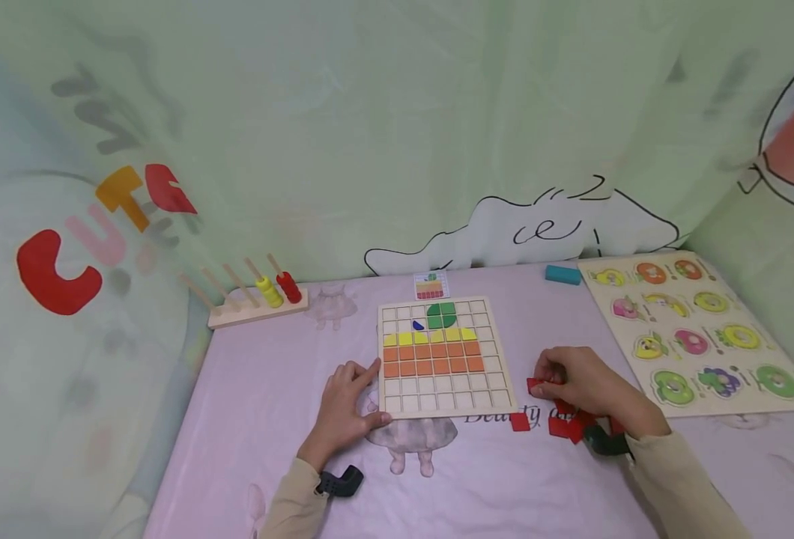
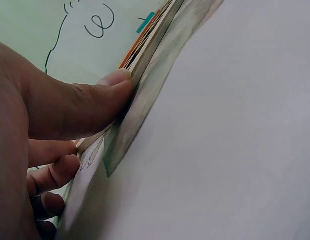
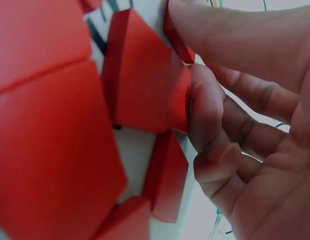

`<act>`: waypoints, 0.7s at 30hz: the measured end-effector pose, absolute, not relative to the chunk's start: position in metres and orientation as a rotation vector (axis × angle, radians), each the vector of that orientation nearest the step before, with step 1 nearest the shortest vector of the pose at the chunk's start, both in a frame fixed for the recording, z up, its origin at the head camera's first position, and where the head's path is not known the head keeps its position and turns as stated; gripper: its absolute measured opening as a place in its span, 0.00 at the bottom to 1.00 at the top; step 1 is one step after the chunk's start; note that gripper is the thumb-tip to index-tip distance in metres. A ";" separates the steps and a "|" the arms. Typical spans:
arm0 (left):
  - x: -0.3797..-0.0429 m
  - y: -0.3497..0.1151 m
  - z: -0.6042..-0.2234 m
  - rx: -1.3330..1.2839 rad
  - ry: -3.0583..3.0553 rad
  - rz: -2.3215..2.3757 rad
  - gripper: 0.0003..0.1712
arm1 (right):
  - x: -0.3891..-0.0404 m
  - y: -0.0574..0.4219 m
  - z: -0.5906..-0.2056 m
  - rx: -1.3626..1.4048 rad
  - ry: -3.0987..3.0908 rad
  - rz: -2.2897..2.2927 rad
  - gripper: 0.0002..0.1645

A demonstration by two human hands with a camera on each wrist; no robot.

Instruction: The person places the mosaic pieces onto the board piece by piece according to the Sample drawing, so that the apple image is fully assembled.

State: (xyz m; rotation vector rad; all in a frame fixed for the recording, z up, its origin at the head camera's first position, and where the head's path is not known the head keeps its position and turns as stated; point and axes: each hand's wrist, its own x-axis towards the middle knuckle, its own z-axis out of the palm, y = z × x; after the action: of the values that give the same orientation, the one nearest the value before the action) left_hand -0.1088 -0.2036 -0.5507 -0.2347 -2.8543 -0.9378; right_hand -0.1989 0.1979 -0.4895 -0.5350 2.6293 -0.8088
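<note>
One red tile (image 1: 532, 385) is pinched between thumb and fingers of the right hand (image 1: 582, 380), just off the grid board (image 1: 446, 385) between 3 and 4 o'clock. Left hand (image 1: 344, 404): thumb and forefinger spread apart, touching the board's edges at 8 o'clock. Loose red tiles (image 1: 559, 427): 4 o'clock.

We recorded coloured letters (image 1: 108, 251) on the left curtain (image 1: 100, 367): "CUT", the fourth uncertain. We noted "Beauty" (image 1: 488, 420) on the tablecloth (image 1: 255, 404).
</note>
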 end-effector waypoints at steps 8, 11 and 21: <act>-0.109 -0.202 -0.551 -0.223 -2.857 -0.951 0.55 | -0.201 0.197 -0.490 -0.539 2.599 -0.834 0.16; -0.109 -0.202 -0.552 -0.226 -2.855 -0.959 0.55 | -0.200 0.195 -0.492 -0.558 2.631 -0.852 0.16; -0.109 -0.203 -0.552 -0.231 -2.854 -0.951 0.55 | -0.202 0.163 -0.499 -0.583 2.691 -1.188 0.13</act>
State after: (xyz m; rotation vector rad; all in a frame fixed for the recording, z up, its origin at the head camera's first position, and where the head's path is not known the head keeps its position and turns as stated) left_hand -0.1092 -0.2032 -0.5521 -0.2307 -2.8544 -0.9510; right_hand -0.2019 0.1635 -0.4995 -0.5833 2.6908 -1.1875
